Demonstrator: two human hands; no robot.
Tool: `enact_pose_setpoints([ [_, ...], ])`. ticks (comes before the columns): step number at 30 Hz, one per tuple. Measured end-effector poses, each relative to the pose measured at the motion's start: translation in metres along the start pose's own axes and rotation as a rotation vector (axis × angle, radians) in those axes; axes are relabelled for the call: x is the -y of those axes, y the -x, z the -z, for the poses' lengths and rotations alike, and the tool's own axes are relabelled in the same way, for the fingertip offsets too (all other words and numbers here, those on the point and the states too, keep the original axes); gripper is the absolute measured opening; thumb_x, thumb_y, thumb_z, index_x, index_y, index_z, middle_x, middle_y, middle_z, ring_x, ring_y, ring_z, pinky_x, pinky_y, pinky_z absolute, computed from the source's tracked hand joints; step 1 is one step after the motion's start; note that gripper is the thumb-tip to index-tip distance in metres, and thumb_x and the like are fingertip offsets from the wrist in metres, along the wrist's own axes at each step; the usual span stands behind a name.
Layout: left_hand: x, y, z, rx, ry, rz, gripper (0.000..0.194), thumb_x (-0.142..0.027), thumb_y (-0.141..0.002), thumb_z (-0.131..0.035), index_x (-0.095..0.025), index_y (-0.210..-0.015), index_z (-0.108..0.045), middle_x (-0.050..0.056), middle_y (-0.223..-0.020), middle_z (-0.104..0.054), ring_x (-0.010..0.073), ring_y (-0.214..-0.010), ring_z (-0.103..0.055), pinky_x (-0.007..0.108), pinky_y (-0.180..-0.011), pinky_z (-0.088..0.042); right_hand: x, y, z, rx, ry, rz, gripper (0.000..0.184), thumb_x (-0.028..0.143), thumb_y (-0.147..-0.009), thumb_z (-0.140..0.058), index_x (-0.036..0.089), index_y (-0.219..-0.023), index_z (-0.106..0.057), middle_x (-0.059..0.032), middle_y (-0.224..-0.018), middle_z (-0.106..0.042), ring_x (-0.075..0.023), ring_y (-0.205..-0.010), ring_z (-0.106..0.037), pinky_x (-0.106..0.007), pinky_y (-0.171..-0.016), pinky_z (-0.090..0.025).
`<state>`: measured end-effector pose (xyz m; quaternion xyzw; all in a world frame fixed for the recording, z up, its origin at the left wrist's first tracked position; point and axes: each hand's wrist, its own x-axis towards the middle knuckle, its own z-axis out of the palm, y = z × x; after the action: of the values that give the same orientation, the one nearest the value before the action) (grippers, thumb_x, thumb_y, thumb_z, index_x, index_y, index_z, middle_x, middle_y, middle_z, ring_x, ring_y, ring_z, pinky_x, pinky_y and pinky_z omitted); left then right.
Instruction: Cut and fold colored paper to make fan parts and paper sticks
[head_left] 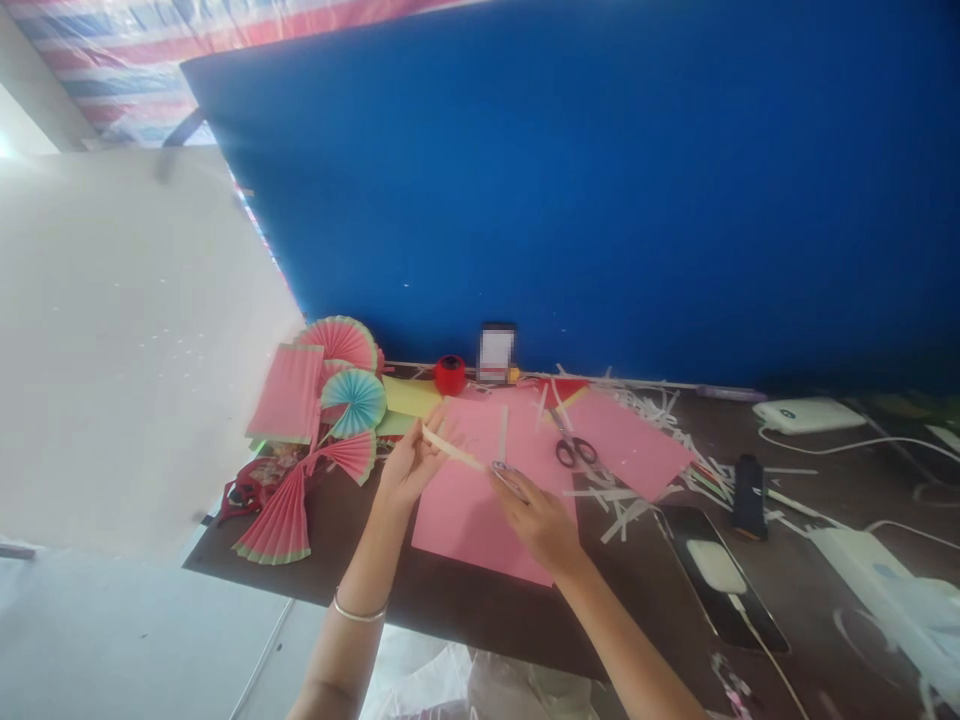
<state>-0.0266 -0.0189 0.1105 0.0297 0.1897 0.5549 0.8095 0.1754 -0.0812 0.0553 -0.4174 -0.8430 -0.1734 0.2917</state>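
Note:
Between the thumb and fingers of my left hand is one end of a narrow cream strip, perhaps folded paper. It slants down to the right, its other end close to my right hand. My right hand is closed on a small silver tool whose kind I cannot make out. Both hands are above a pink paper sheet. A white strip lies on that sheet. Black-handled scissors rest just beyond my right hand, by a second pink sheet.
Pleated pink paper fans and a blue rosette stand at the left. A red tape roll is at the back. White paper scraps, a phone and a power strip lie right. A blue board rises behind.

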Motion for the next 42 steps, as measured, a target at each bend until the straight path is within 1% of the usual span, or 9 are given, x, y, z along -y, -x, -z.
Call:
enact_pose_setpoints([
  [5, 0.025, 0.000, 0.001, 0.054, -0.011, -0.086, 0.066, -0.057, -0.086, -0.032, -0.005, -0.126, -0.044, 0.021, -0.132, -0.044, 0.0276, -0.126, -0.037, 0.041, -0.102, -0.036, 0.000, -0.005, 0.000, -0.050, 0.076, -0.028, 0.043, 0.003, -0.083, -0.046, 0.015, -0.125, -0.048, -0.0092, -0.104, -0.065, -0.0164, -0.101, -0.058, -0.025, -0.075, -0.049],
  [9, 0.054, -0.001, 0.012, 0.030, -0.193, 0.004, 0.034, -0.034, -0.086, -0.049, -0.008, -0.107, -0.058, 0.018, -0.127, -0.050, 0.0258, -0.123, -0.042, 0.034, -0.103, -0.035, 0.000, -0.003, 0.000, -0.054, 0.077, -0.029, 0.042, 0.003, -0.083, -0.047, 0.015, -0.123, -0.050, -0.0099, -0.106, -0.065, -0.0167, -0.102, -0.059, -0.025, -0.079, -0.049],
  [12, 0.065, -0.004, 0.015, 0.049, -0.272, -0.012, 0.025, -0.021, -0.082, -0.057, -0.010, -0.104, -0.061, 0.016, -0.122, -0.055, 0.0249, -0.120, -0.047, 0.034, -0.104, -0.034, -0.002, 0.003, -0.002, -0.046, 0.078, -0.032, 0.045, 0.003, -0.083, -0.046, 0.017, -0.125, -0.049, -0.0096, -0.106, -0.065, -0.0174, -0.102, -0.059, -0.026, -0.081, -0.050],
  [18, 0.062, -0.006, 0.011, 0.026, -0.349, -0.020, 0.025, -0.023, -0.082, -0.057, -0.007, -0.100, -0.062, 0.019, -0.115, -0.059, 0.0290, -0.114, -0.051, 0.041, -0.102, -0.036, -0.004, 0.006, -0.001, -0.017, 0.029, -0.057, 0.050, 0.003, -0.083, -0.046, 0.020, -0.130, -0.044, -0.0082, -0.105, -0.065, -0.0166, -0.096, -0.062, -0.025, -0.077, -0.052],
  [22, 0.060, -0.005, 0.010, 0.025, -0.333, -0.037, 0.026, -0.024, -0.083, -0.056, -0.008, -0.103, -0.061, 0.018, -0.120, -0.056, 0.0286, -0.116, -0.050, 0.040, -0.103, -0.036, 0.003, -0.005, 0.005, -0.047, -0.147, -0.135, 0.045, 0.013, -0.086, -0.047, 0.019, -0.130, -0.043, -0.0079, -0.100, -0.066, -0.0155, -0.092, -0.062, -0.024, -0.075, -0.052],
  [26, 0.061, -0.005, 0.012, 0.074, -0.322, -0.090, 0.028, -0.026, -0.081, -0.059, -0.011, -0.105, -0.061, 0.016, -0.123, -0.055, 0.0286, -0.117, -0.049, 0.042, -0.103, -0.035, 0.010, -0.013, 0.009, -0.067, -0.259, -0.247, 0.034, 0.016, -0.087, -0.047, 0.019, -0.120, -0.051, -0.0062, -0.099, -0.067, -0.0155, -0.089, -0.062, -0.025, -0.073, -0.051],
  [33, 0.059, 0.000, 0.009, 0.121, -0.397, -0.118, 0.033, -0.030, -0.079, -0.062, -0.014, -0.108, -0.060, 0.015, -0.123, -0.055, 0.0294, -0.117, -0.049, 0.043, -0.102, -0.035, 0.010, -0.014, 0.008, -0.081, -0.218, -0.295, 0.019, 0.018, -0.088, -0.045, 0.019, -0.101, -0.059, -0.0045, -0.088, -0.068, -0.0138, -0.080, -0.064, -0.023, -0.069, -0.050],
  [37, 0.060, 0.006, 0.006, 0.188, -0.486, -0.093, 0.057, -0.013, -0.070, -0.070, -0.024, -0.122, -0.050, 0.011, -0.131, -0.048, 0.0263, -0.123, -0.042, 0.040, -0.104, -0.031, 0.006, -0.014, 0.007, -0.099, -0.227, -0.292, 0.019, 0.018, -0.088, -0.045, 0.018, -0.100, -0.060, -0.0045, -0.083, -0.068, -0.0137, -0.076, -0.064, -0.024, -0.068, -0.049],
  [42, 0.068, 0.012, 0.007, 0.148, -0.495, -0.070, 0.102, -0.002, -0.064, -0.072, -0.035, -0.139, -0.012, 0.011, -0.129, -0.051, 0.0229, -0.121, -0.045, 0.038, -0.103, -0.033, 0.005, -0.010, 0.006, -0.093, -0.154, -0.241, 0.021, 0.017, -0.088, -0.044, 0.017, -0.102, -0.060, -0.0062, -0.085, -0.067, -0.0151, -0.078, -0.063, -0.025, -0.070, -0.049],
])
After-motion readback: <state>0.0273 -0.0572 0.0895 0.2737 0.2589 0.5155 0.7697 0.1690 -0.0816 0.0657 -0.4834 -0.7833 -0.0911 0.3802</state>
